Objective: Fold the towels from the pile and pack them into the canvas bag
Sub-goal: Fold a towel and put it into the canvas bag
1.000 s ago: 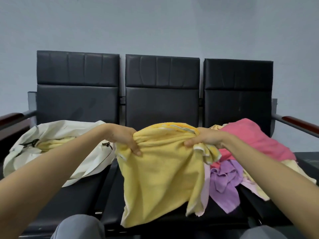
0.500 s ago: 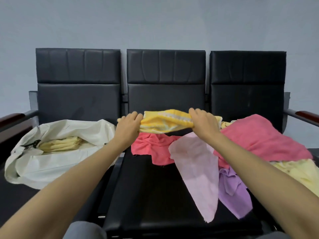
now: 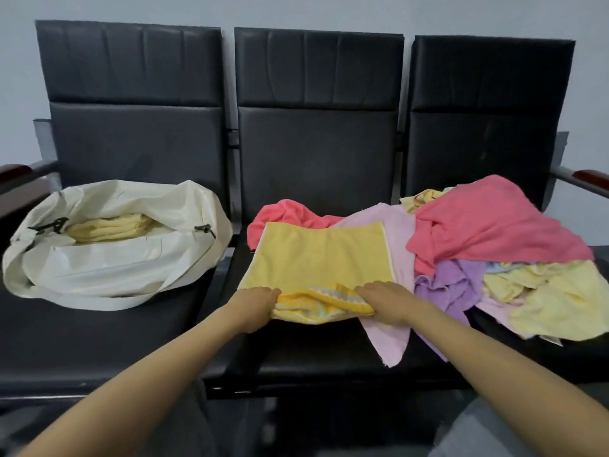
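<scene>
A yellow towel [image 3: 316,255] lies spread flat on the middle seat, its far edge over the pile. My left hand [image 3: 255,303] grips its near left corner and my right hand [image 3: 384,296] grips its near right corner; the near edge is bunched between them. The towel pile [image 3: 487,239] of pink, coral, purple and pale yellow cloths covers the right seat and spills onto the middle one. The cream canvas bag [image 3: 108,262] sits open on the left seat with folded pale yellow towels [image 3: 108,227] inside.
The three black seats form one bench [image 3: 316,361] against a grey wall, with wooden armrests [image 3: 13,171] at both ends. A pale pink towel [image 3: 392,338] hangs over the middle seat's front edge. My knees show at the bottom.
I flung the yellow towel out from hanging in front of me and laid it flat on the middle seat. Both hands came down and toward me with its near edge.
</scene>
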Action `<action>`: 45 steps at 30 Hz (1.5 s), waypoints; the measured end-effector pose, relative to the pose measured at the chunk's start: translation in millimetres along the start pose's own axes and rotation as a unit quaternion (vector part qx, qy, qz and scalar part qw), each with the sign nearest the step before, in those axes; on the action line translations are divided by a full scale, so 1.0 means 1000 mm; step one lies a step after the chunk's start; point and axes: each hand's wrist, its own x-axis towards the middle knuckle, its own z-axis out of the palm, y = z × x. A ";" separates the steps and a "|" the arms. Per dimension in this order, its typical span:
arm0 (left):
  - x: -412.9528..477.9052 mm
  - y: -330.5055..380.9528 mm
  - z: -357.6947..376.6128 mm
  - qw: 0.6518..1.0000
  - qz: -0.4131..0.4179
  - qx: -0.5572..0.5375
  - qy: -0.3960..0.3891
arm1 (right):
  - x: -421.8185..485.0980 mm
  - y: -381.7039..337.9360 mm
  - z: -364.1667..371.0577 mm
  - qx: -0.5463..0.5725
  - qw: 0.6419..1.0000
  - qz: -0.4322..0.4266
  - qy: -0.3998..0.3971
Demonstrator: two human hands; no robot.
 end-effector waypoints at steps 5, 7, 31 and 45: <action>-0.021 0.005 0.004 0.999 0.011 -0.023 -0.025 | -0.018 -0.006 -0.001 0.048 0.998 -0.010 -0.034; -0.026 0.006 0.000 0.997 0.028 -0.063 -0.046 | -0.023 -0.006 -0.003 0.087 0.994 -0.017 -0.063; 0.029 -0.045 -0.025 0.948 0.088 -0.034 0.303 | 0.000 0.032 -0.023 0.163 0.959 0.034 0.231; 0.032 -0.040 0.013 0.987 0.130 -0.021 0.097 | 0.009 0.029 0.007 0.114 0.993 0.015 0.039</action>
